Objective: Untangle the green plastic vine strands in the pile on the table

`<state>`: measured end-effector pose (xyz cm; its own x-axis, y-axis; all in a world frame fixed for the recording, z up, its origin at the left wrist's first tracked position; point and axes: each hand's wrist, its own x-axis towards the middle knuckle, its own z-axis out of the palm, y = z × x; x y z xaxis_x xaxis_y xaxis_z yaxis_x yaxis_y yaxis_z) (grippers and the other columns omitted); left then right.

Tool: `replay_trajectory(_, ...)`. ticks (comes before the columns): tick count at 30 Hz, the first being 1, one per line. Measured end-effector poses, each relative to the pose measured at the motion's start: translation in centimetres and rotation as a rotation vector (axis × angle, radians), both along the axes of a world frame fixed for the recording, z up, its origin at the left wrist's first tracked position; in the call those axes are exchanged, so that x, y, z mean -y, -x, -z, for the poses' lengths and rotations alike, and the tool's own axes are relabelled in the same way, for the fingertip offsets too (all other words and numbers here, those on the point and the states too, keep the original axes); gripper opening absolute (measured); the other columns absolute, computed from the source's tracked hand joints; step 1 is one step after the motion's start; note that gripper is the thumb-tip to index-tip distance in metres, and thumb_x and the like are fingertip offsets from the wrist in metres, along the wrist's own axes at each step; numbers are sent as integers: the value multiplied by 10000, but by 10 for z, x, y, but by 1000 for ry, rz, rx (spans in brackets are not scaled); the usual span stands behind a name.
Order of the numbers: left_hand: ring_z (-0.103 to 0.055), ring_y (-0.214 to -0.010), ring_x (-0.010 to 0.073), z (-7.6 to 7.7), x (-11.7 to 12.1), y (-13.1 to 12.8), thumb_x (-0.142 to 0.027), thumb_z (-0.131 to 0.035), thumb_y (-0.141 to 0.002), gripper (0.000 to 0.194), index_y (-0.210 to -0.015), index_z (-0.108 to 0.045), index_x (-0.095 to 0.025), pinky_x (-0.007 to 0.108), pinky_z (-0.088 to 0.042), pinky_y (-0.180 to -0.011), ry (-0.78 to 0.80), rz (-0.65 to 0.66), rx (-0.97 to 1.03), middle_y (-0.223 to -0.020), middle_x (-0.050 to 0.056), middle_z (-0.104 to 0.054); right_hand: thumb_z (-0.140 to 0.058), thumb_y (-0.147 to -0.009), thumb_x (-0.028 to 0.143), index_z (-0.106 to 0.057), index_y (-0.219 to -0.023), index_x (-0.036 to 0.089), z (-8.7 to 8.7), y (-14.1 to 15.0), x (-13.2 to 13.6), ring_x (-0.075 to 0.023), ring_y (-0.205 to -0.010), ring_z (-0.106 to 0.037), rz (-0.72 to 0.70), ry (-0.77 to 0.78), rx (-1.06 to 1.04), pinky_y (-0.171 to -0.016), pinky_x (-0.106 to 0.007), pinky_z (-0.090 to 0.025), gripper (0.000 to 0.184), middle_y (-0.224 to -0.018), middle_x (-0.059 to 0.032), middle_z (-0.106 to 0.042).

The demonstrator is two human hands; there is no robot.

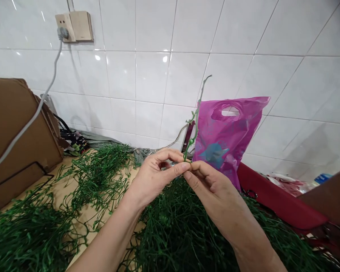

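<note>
My left hand (155, 179) and my right hand (212, 185) meet at the fingertips in front of me. Both pinch the lower end of a thin green artificial vine stem (195, 130), which rises upright and slightly tilted, with small buds and a curled tip. Its pinched end is hidden by my fingers. Below my hands lies a dense heap of tangled green plastic vines (181, 230). Another heap of the same vines (99, 181) spreads to the left on a tan tabletop (65, 192).
A magenta plastic carrier bag (225, 139) stands behind my hands against a white tiled wall (150, 79). A brown cardboard box (17, 139) sits at left, crossed by a grey cable (36, 109) from a wall socket (73, 27). A dark red object (280, 200) lies at right.
</note>
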<state>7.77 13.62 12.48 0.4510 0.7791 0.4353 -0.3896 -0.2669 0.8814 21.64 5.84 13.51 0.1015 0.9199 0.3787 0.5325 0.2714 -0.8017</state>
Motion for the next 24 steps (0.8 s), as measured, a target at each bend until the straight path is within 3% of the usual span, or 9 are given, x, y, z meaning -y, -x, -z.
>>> replay_trajectory(2, -595, -864, 140, 1, 1, -2, -237, -775, -794, 112, -772, -684, -176, 285, -429, -801, 57, 50, 23, -914, 10, -678, -464, -973, 411, -582, -897, 224, 2, 4, 1, -165, -758, -587, 9, -13, -2, -652, -265, -466, 234, -801, -3, -616)
replay_trajectory(5, -586, -722, 115, 5, 3, -8, -305, -743, -853, 165, -805, -640, -187, 279, -447, -780, 145, 177, 98, -732, -25, -659, -407, -996, 376, -562, -911, 225, 8, 6, 2, -167, -713, -558, 84, -92, 66, -638, -278, -449, 232, -774, -2, -582)
replay_trajectory(10, -622, -752, 103, 8, 8, -16, -350, -813, -801, 297, -770, -578, -172, 253, -461, -798, 283, 238, 185, -774, -9, -722, -381, -938, 211, -509, -778, 232, 15, 2, -3, -195, -645, -467, 310, -353, 441, -666, -351, -382, 206, -688, -10, -533)
replay_trajectory(13, -644, -721, 100, 6, 9, -13, -323, -845, -770, 316, -760, -575, -158, 255, -493, -793, 405, 301, 212, -758, 1, -730, -387, -949, 179, -464, -743, 235, 9, -3, -1, -177, -644, -450, 181, -356, 459, -665, -334, -378, 227, -683, 9, -495)
replay_trajectory(17, -670, -676, 98, 3, 7, -7, -238, -868, -741, 292, -749, -595, -137, 252, -538, -774, 537, 420, 283, -674, -19, -677, -370, -968, 181, -427, -711, 237, -3, -11, 12, -160, -650, -448, -62, -255, 189, -615, -290, -399, 269, -685, 18, -446)
replay_trajectory(20, -727, -731, 148, 3, 5, -5, -191, -876, -723, 277, -746, -607, -135, 313, -576, -834, 629, 460, 319, -584, -58, -590, -358, -978, 227, -368, -677, 243, -10, -14, 25, -160, -578, -399, -140, -248, 5, -528, -286, -385, 301, -638, 18, -372)
replay_trajectory(24, -752, -879, 211, 2, 0, -2, -260, -850, -770, 248, -758, -638, -133, 357, -585, -854, 559, 394, 316, -727, 3, -687, -385, -994, 305, -474, -704, 257, -17, -24, 43, -156, -505, -426, -141, -136, 156, -428, -270, -386, 307, -600, 12, -438)
